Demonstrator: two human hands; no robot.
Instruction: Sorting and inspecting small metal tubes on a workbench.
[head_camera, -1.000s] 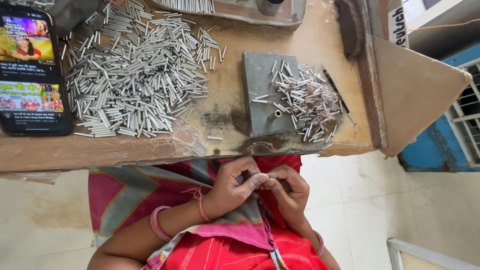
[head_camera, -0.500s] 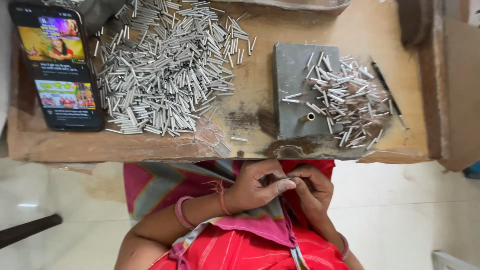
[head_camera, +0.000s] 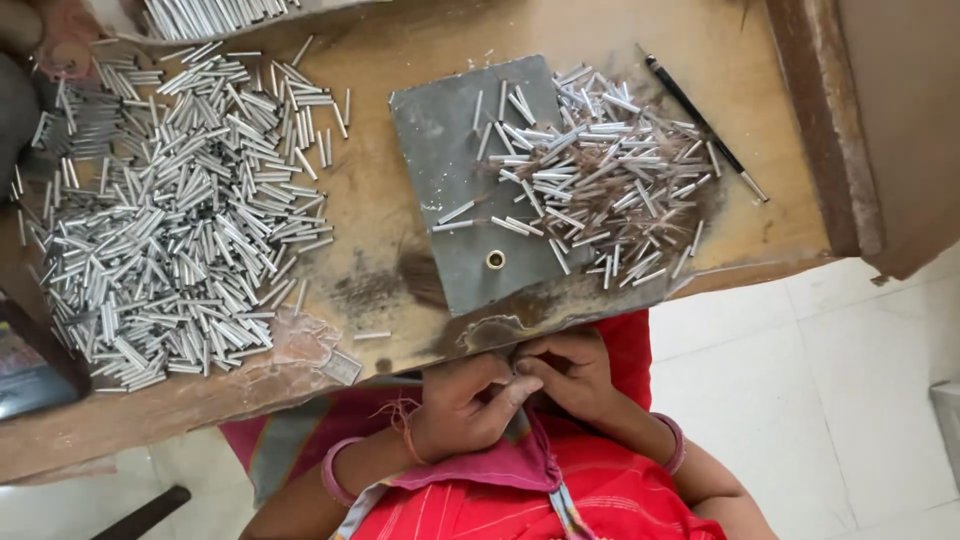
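Note:
My left hand, with a pink bangle and a red thread at the wrist, and my right hand meet fingertip to fingertip over my red-clad lap, just below the edge of the wooden table. Both pinch a small metal tube that is almost hidden between the fingers. Directly above them lies a grey metal plate with a small brass ring on it. A heap of short silver tubes mixed with brown fibres spreads over the plate's right side.
A large pile of plain silver tubes covers the table's left half. A thin black stick lies at the right, beside a raised wooden rim. A dark phone shows at the left edge. White floor tiles lie below.
The view has shifted right and closer, so the phone has slid nearly out at the left. My hands stay pinched together and now sit tighter under the table edge.

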